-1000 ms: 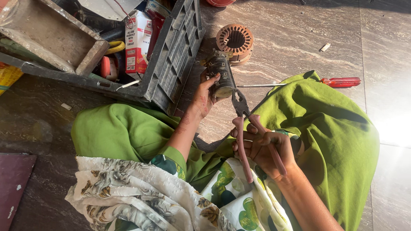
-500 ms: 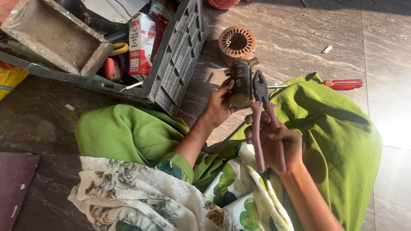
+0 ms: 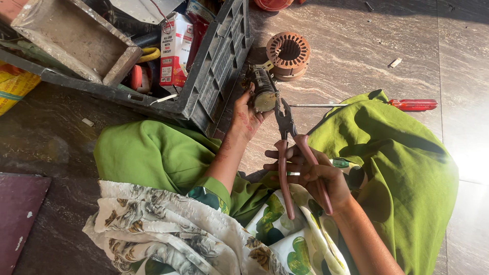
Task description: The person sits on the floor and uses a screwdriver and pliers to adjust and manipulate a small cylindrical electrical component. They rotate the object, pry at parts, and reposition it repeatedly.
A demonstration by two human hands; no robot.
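Over green cloth, left hand [image 3: 243, 118] grips one motor rotor [image 3: 262, 90]; right hand [image 3: 316, 173] clasps one pair of pliers [image 3: 290, 147]; one screwdriver [image 3: 387, 105] lies nearby.

- The left hand [image 3: 246, 118] grips a small cylindrical metal motor armature [image 3: 262, 90].
- The right hand [image 3: 317, 174] holds brown-handled steel pliers [image 3: 289, 147], nose touching the armature.
- Just beyond lies a ring-shaped copper-coloured stator [image 3: 289, 53].
- Far left stands a dark plastic crate [image 3: 216, 66].
- A red-handled screwdriver [image 3: 402, 105] lies at right.
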